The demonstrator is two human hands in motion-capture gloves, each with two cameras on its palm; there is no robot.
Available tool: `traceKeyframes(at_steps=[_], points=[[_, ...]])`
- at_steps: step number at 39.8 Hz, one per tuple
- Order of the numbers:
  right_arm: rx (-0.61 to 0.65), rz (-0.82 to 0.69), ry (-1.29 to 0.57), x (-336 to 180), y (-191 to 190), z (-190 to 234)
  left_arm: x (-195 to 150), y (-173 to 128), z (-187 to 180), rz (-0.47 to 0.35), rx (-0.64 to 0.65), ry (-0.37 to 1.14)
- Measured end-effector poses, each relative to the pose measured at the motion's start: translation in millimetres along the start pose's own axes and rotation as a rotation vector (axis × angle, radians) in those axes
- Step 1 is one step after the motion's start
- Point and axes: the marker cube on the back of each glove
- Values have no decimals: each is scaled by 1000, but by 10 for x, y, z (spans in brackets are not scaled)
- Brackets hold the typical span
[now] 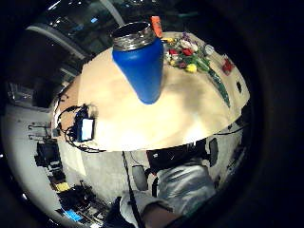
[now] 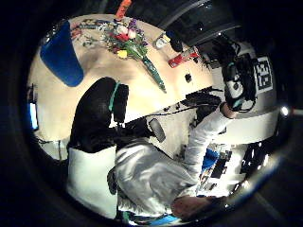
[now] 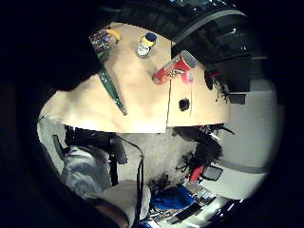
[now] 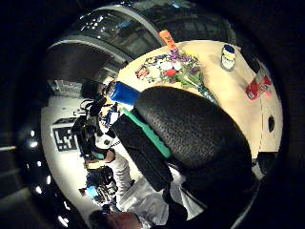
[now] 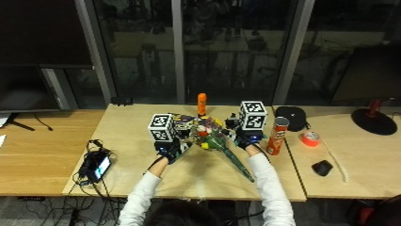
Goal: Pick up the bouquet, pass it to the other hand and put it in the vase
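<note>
We are looking down at a pale wooden table [image 5: 188,176]. At its left edge a small black device with a lit screen [image 5: 98,165] is lying among cables. Next we are seeing the left hand [image 5: 168,150] hovering over the tabletop, its fingers relaxed and apart and holding nothing. The tall cylindrical vase with a metal-rimmed mouth [image 1: 141,61] is standing upright on the table, close under that palm and near the flower heads; in the outside view the left hand is hiding it.

The bouquet of mixed red, yellow and purple flowers with a long green wrapped stem [image 5: 220,143] is lying flat on the table between the two hands, with its blooms pointing away from the person and its stem running back towards the near edge. An upright orange object [image 5: 202,104] is standing behind it. The right hand [image 5: 246,140] is hanging just beside the blooms, fingers relaxed and gripping nothing; we cannot tell whether it is touching them.

Further right a tall red crisp tube [image 5: 276,136] is standing upright, then a red roll of tape [image 5: 308,138] and a black computer mouse [image 5: 322,167] are lying.
</note>
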Motion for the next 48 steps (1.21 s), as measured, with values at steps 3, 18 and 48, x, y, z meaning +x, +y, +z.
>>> traceKeyframes(at_steps=[3,18,48], points=[[10,-5,4,-2,27,-14,22,26,-19,-1,-4,-1],[0,-10,16,-35,136,-55,103,-6,43,41,-14,17],[-105,230,-88,897,-379,938,45,-42,129,70,-91,-46]])
